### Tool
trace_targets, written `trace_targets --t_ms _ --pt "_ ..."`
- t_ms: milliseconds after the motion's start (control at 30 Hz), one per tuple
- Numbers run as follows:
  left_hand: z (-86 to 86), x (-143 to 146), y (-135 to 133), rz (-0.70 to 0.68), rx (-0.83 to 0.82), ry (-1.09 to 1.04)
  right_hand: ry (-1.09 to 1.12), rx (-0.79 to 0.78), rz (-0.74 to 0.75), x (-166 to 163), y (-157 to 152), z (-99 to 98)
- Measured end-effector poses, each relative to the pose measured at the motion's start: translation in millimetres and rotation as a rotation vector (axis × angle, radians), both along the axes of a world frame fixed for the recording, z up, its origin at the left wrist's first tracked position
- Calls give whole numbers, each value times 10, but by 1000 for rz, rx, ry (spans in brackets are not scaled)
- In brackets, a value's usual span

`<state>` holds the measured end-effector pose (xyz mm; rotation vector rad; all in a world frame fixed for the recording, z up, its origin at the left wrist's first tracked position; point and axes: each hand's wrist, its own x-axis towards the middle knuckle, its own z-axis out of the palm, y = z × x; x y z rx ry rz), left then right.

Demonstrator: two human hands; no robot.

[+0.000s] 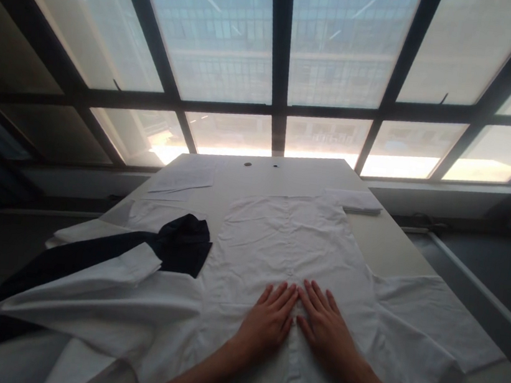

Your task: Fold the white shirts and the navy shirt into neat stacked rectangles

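A white shirt [277, 244] lies spread flat on a white table [385, 240], its sleeves stretched out to both sides. My left hand [269, 320] rests palm down on the middle of the shirt, fingers stretched out. My right hand [325, 323] lies flat beside it, fingers together and extended, index fingers almost touching. Neither hand holds anything. The left sleeve [96, 290] runs out towards the table's left edge.
A dark navy garment [144, 252] lies across the shirt's left sleeve and hangs off the left side. Paper sheets [184, 179] sit at the far left, a folded white item [358, 200] at the far right. Large windows stand behind the table.
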<state>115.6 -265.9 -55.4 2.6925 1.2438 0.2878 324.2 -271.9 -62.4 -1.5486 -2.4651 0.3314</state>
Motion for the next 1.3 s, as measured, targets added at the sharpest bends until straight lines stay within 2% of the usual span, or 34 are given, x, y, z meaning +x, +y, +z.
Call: trace_targets --t_ms 267,433,533,667,800,1000,1133,1233,1300 --pt "1 -57 17 51 36 26 15 16 3 2 -4 -2" --pt "-29 -254 82 123 46 49 8 -14 -7 8 8 6" --pt "-9 -482 206 243 37 80 8 -26 -10 7 11 14" --pt "71 -803 421 491 47 140 9 -28 -33 -9 0 37" --pt "125 -935 516 653 70 193 4 -27 -45 -23 -14 57" --pt "114 -892 514 675 89 213 9 -18 -39 -7 -8 35" --pt "107 -822 518 668 43 210 10 -10 -35 6 1 10" --pt "76 -636 406 603 -14 196 6 -2 -31 8 2 2" --pt "37 -459 269 507 -18 175 2 1 -30 8 1 1"
